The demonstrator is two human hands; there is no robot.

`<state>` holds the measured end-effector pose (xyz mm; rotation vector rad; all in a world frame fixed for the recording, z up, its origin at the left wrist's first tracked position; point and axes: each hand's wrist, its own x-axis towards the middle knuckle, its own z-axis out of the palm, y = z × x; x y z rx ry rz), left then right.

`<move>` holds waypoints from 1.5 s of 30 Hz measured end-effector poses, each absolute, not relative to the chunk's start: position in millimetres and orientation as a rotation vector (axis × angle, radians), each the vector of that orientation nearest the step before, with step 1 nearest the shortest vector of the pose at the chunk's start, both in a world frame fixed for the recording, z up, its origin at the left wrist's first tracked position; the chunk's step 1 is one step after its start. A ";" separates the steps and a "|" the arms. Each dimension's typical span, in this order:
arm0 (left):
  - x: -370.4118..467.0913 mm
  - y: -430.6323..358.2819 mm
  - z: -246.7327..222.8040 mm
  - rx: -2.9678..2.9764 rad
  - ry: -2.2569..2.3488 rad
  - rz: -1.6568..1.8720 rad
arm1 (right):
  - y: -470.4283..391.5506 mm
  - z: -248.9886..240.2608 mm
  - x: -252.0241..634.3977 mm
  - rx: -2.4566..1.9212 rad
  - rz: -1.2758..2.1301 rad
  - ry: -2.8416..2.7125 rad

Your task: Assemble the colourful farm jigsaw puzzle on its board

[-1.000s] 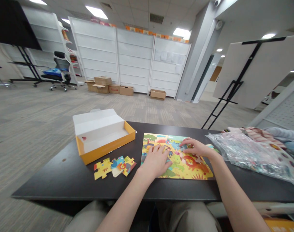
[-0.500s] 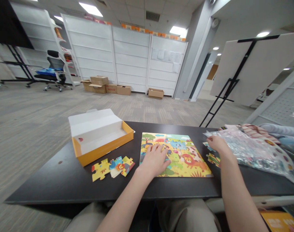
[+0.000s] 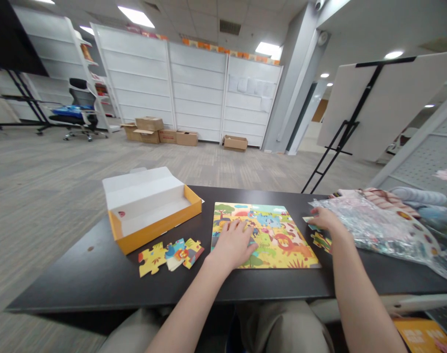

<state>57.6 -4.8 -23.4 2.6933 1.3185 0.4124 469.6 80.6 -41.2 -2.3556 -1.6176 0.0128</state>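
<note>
My left hand [image 3: 233, 241] lies palm down with its fingers apart on the left part of a colourful animal jigsaw puzzle [image 3: 284, 240], a flat picture with a lion on the right side. Just right of the picture, the bent fingers of my right hand [image 3: 327, 221] grip the edge of a light blue puzzle piece [image 3: 308, 220]; its far part is hidden beneath them. Beside that wrist lie yellow and green puzzle pieces [image 3: 321, 240]. Several more loose pieces [image 3: 152, 258] are spread to the left of the picture, some overlapping.
An open yellow box [image 3: 157, 228] with a white lid stands at the left of the black table [image 3: 109, 279]. Clear plastic packaging [image 3: 374, 225] and folded striped cloth [image 3: 388, 200] fill the right side. Beyond the table stands a board on a black easel [image 3: 341, 137].
My right hand has shifted slightly left and down, and the light blue piece has slid a little left with it. My left hand stays on the puzzle.
</note>
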 end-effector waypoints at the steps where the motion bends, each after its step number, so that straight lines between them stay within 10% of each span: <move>1: 57.6 -4.6 -23.9 2.694 1.319 0.418 | 79.5 -39.3 467.6 -2.336 0.050 -1.594; 19: 59.0 -5.2 -21.5 2.697 1.317 0.407 | 68.5 -9.9 359.4 -1.419 0.946 -1.255; 45: 58.9 -2.9 -26.4 2.722 1.320 0.416 | 116.7 -17.9 318.7 -1.340 0.859 -1.478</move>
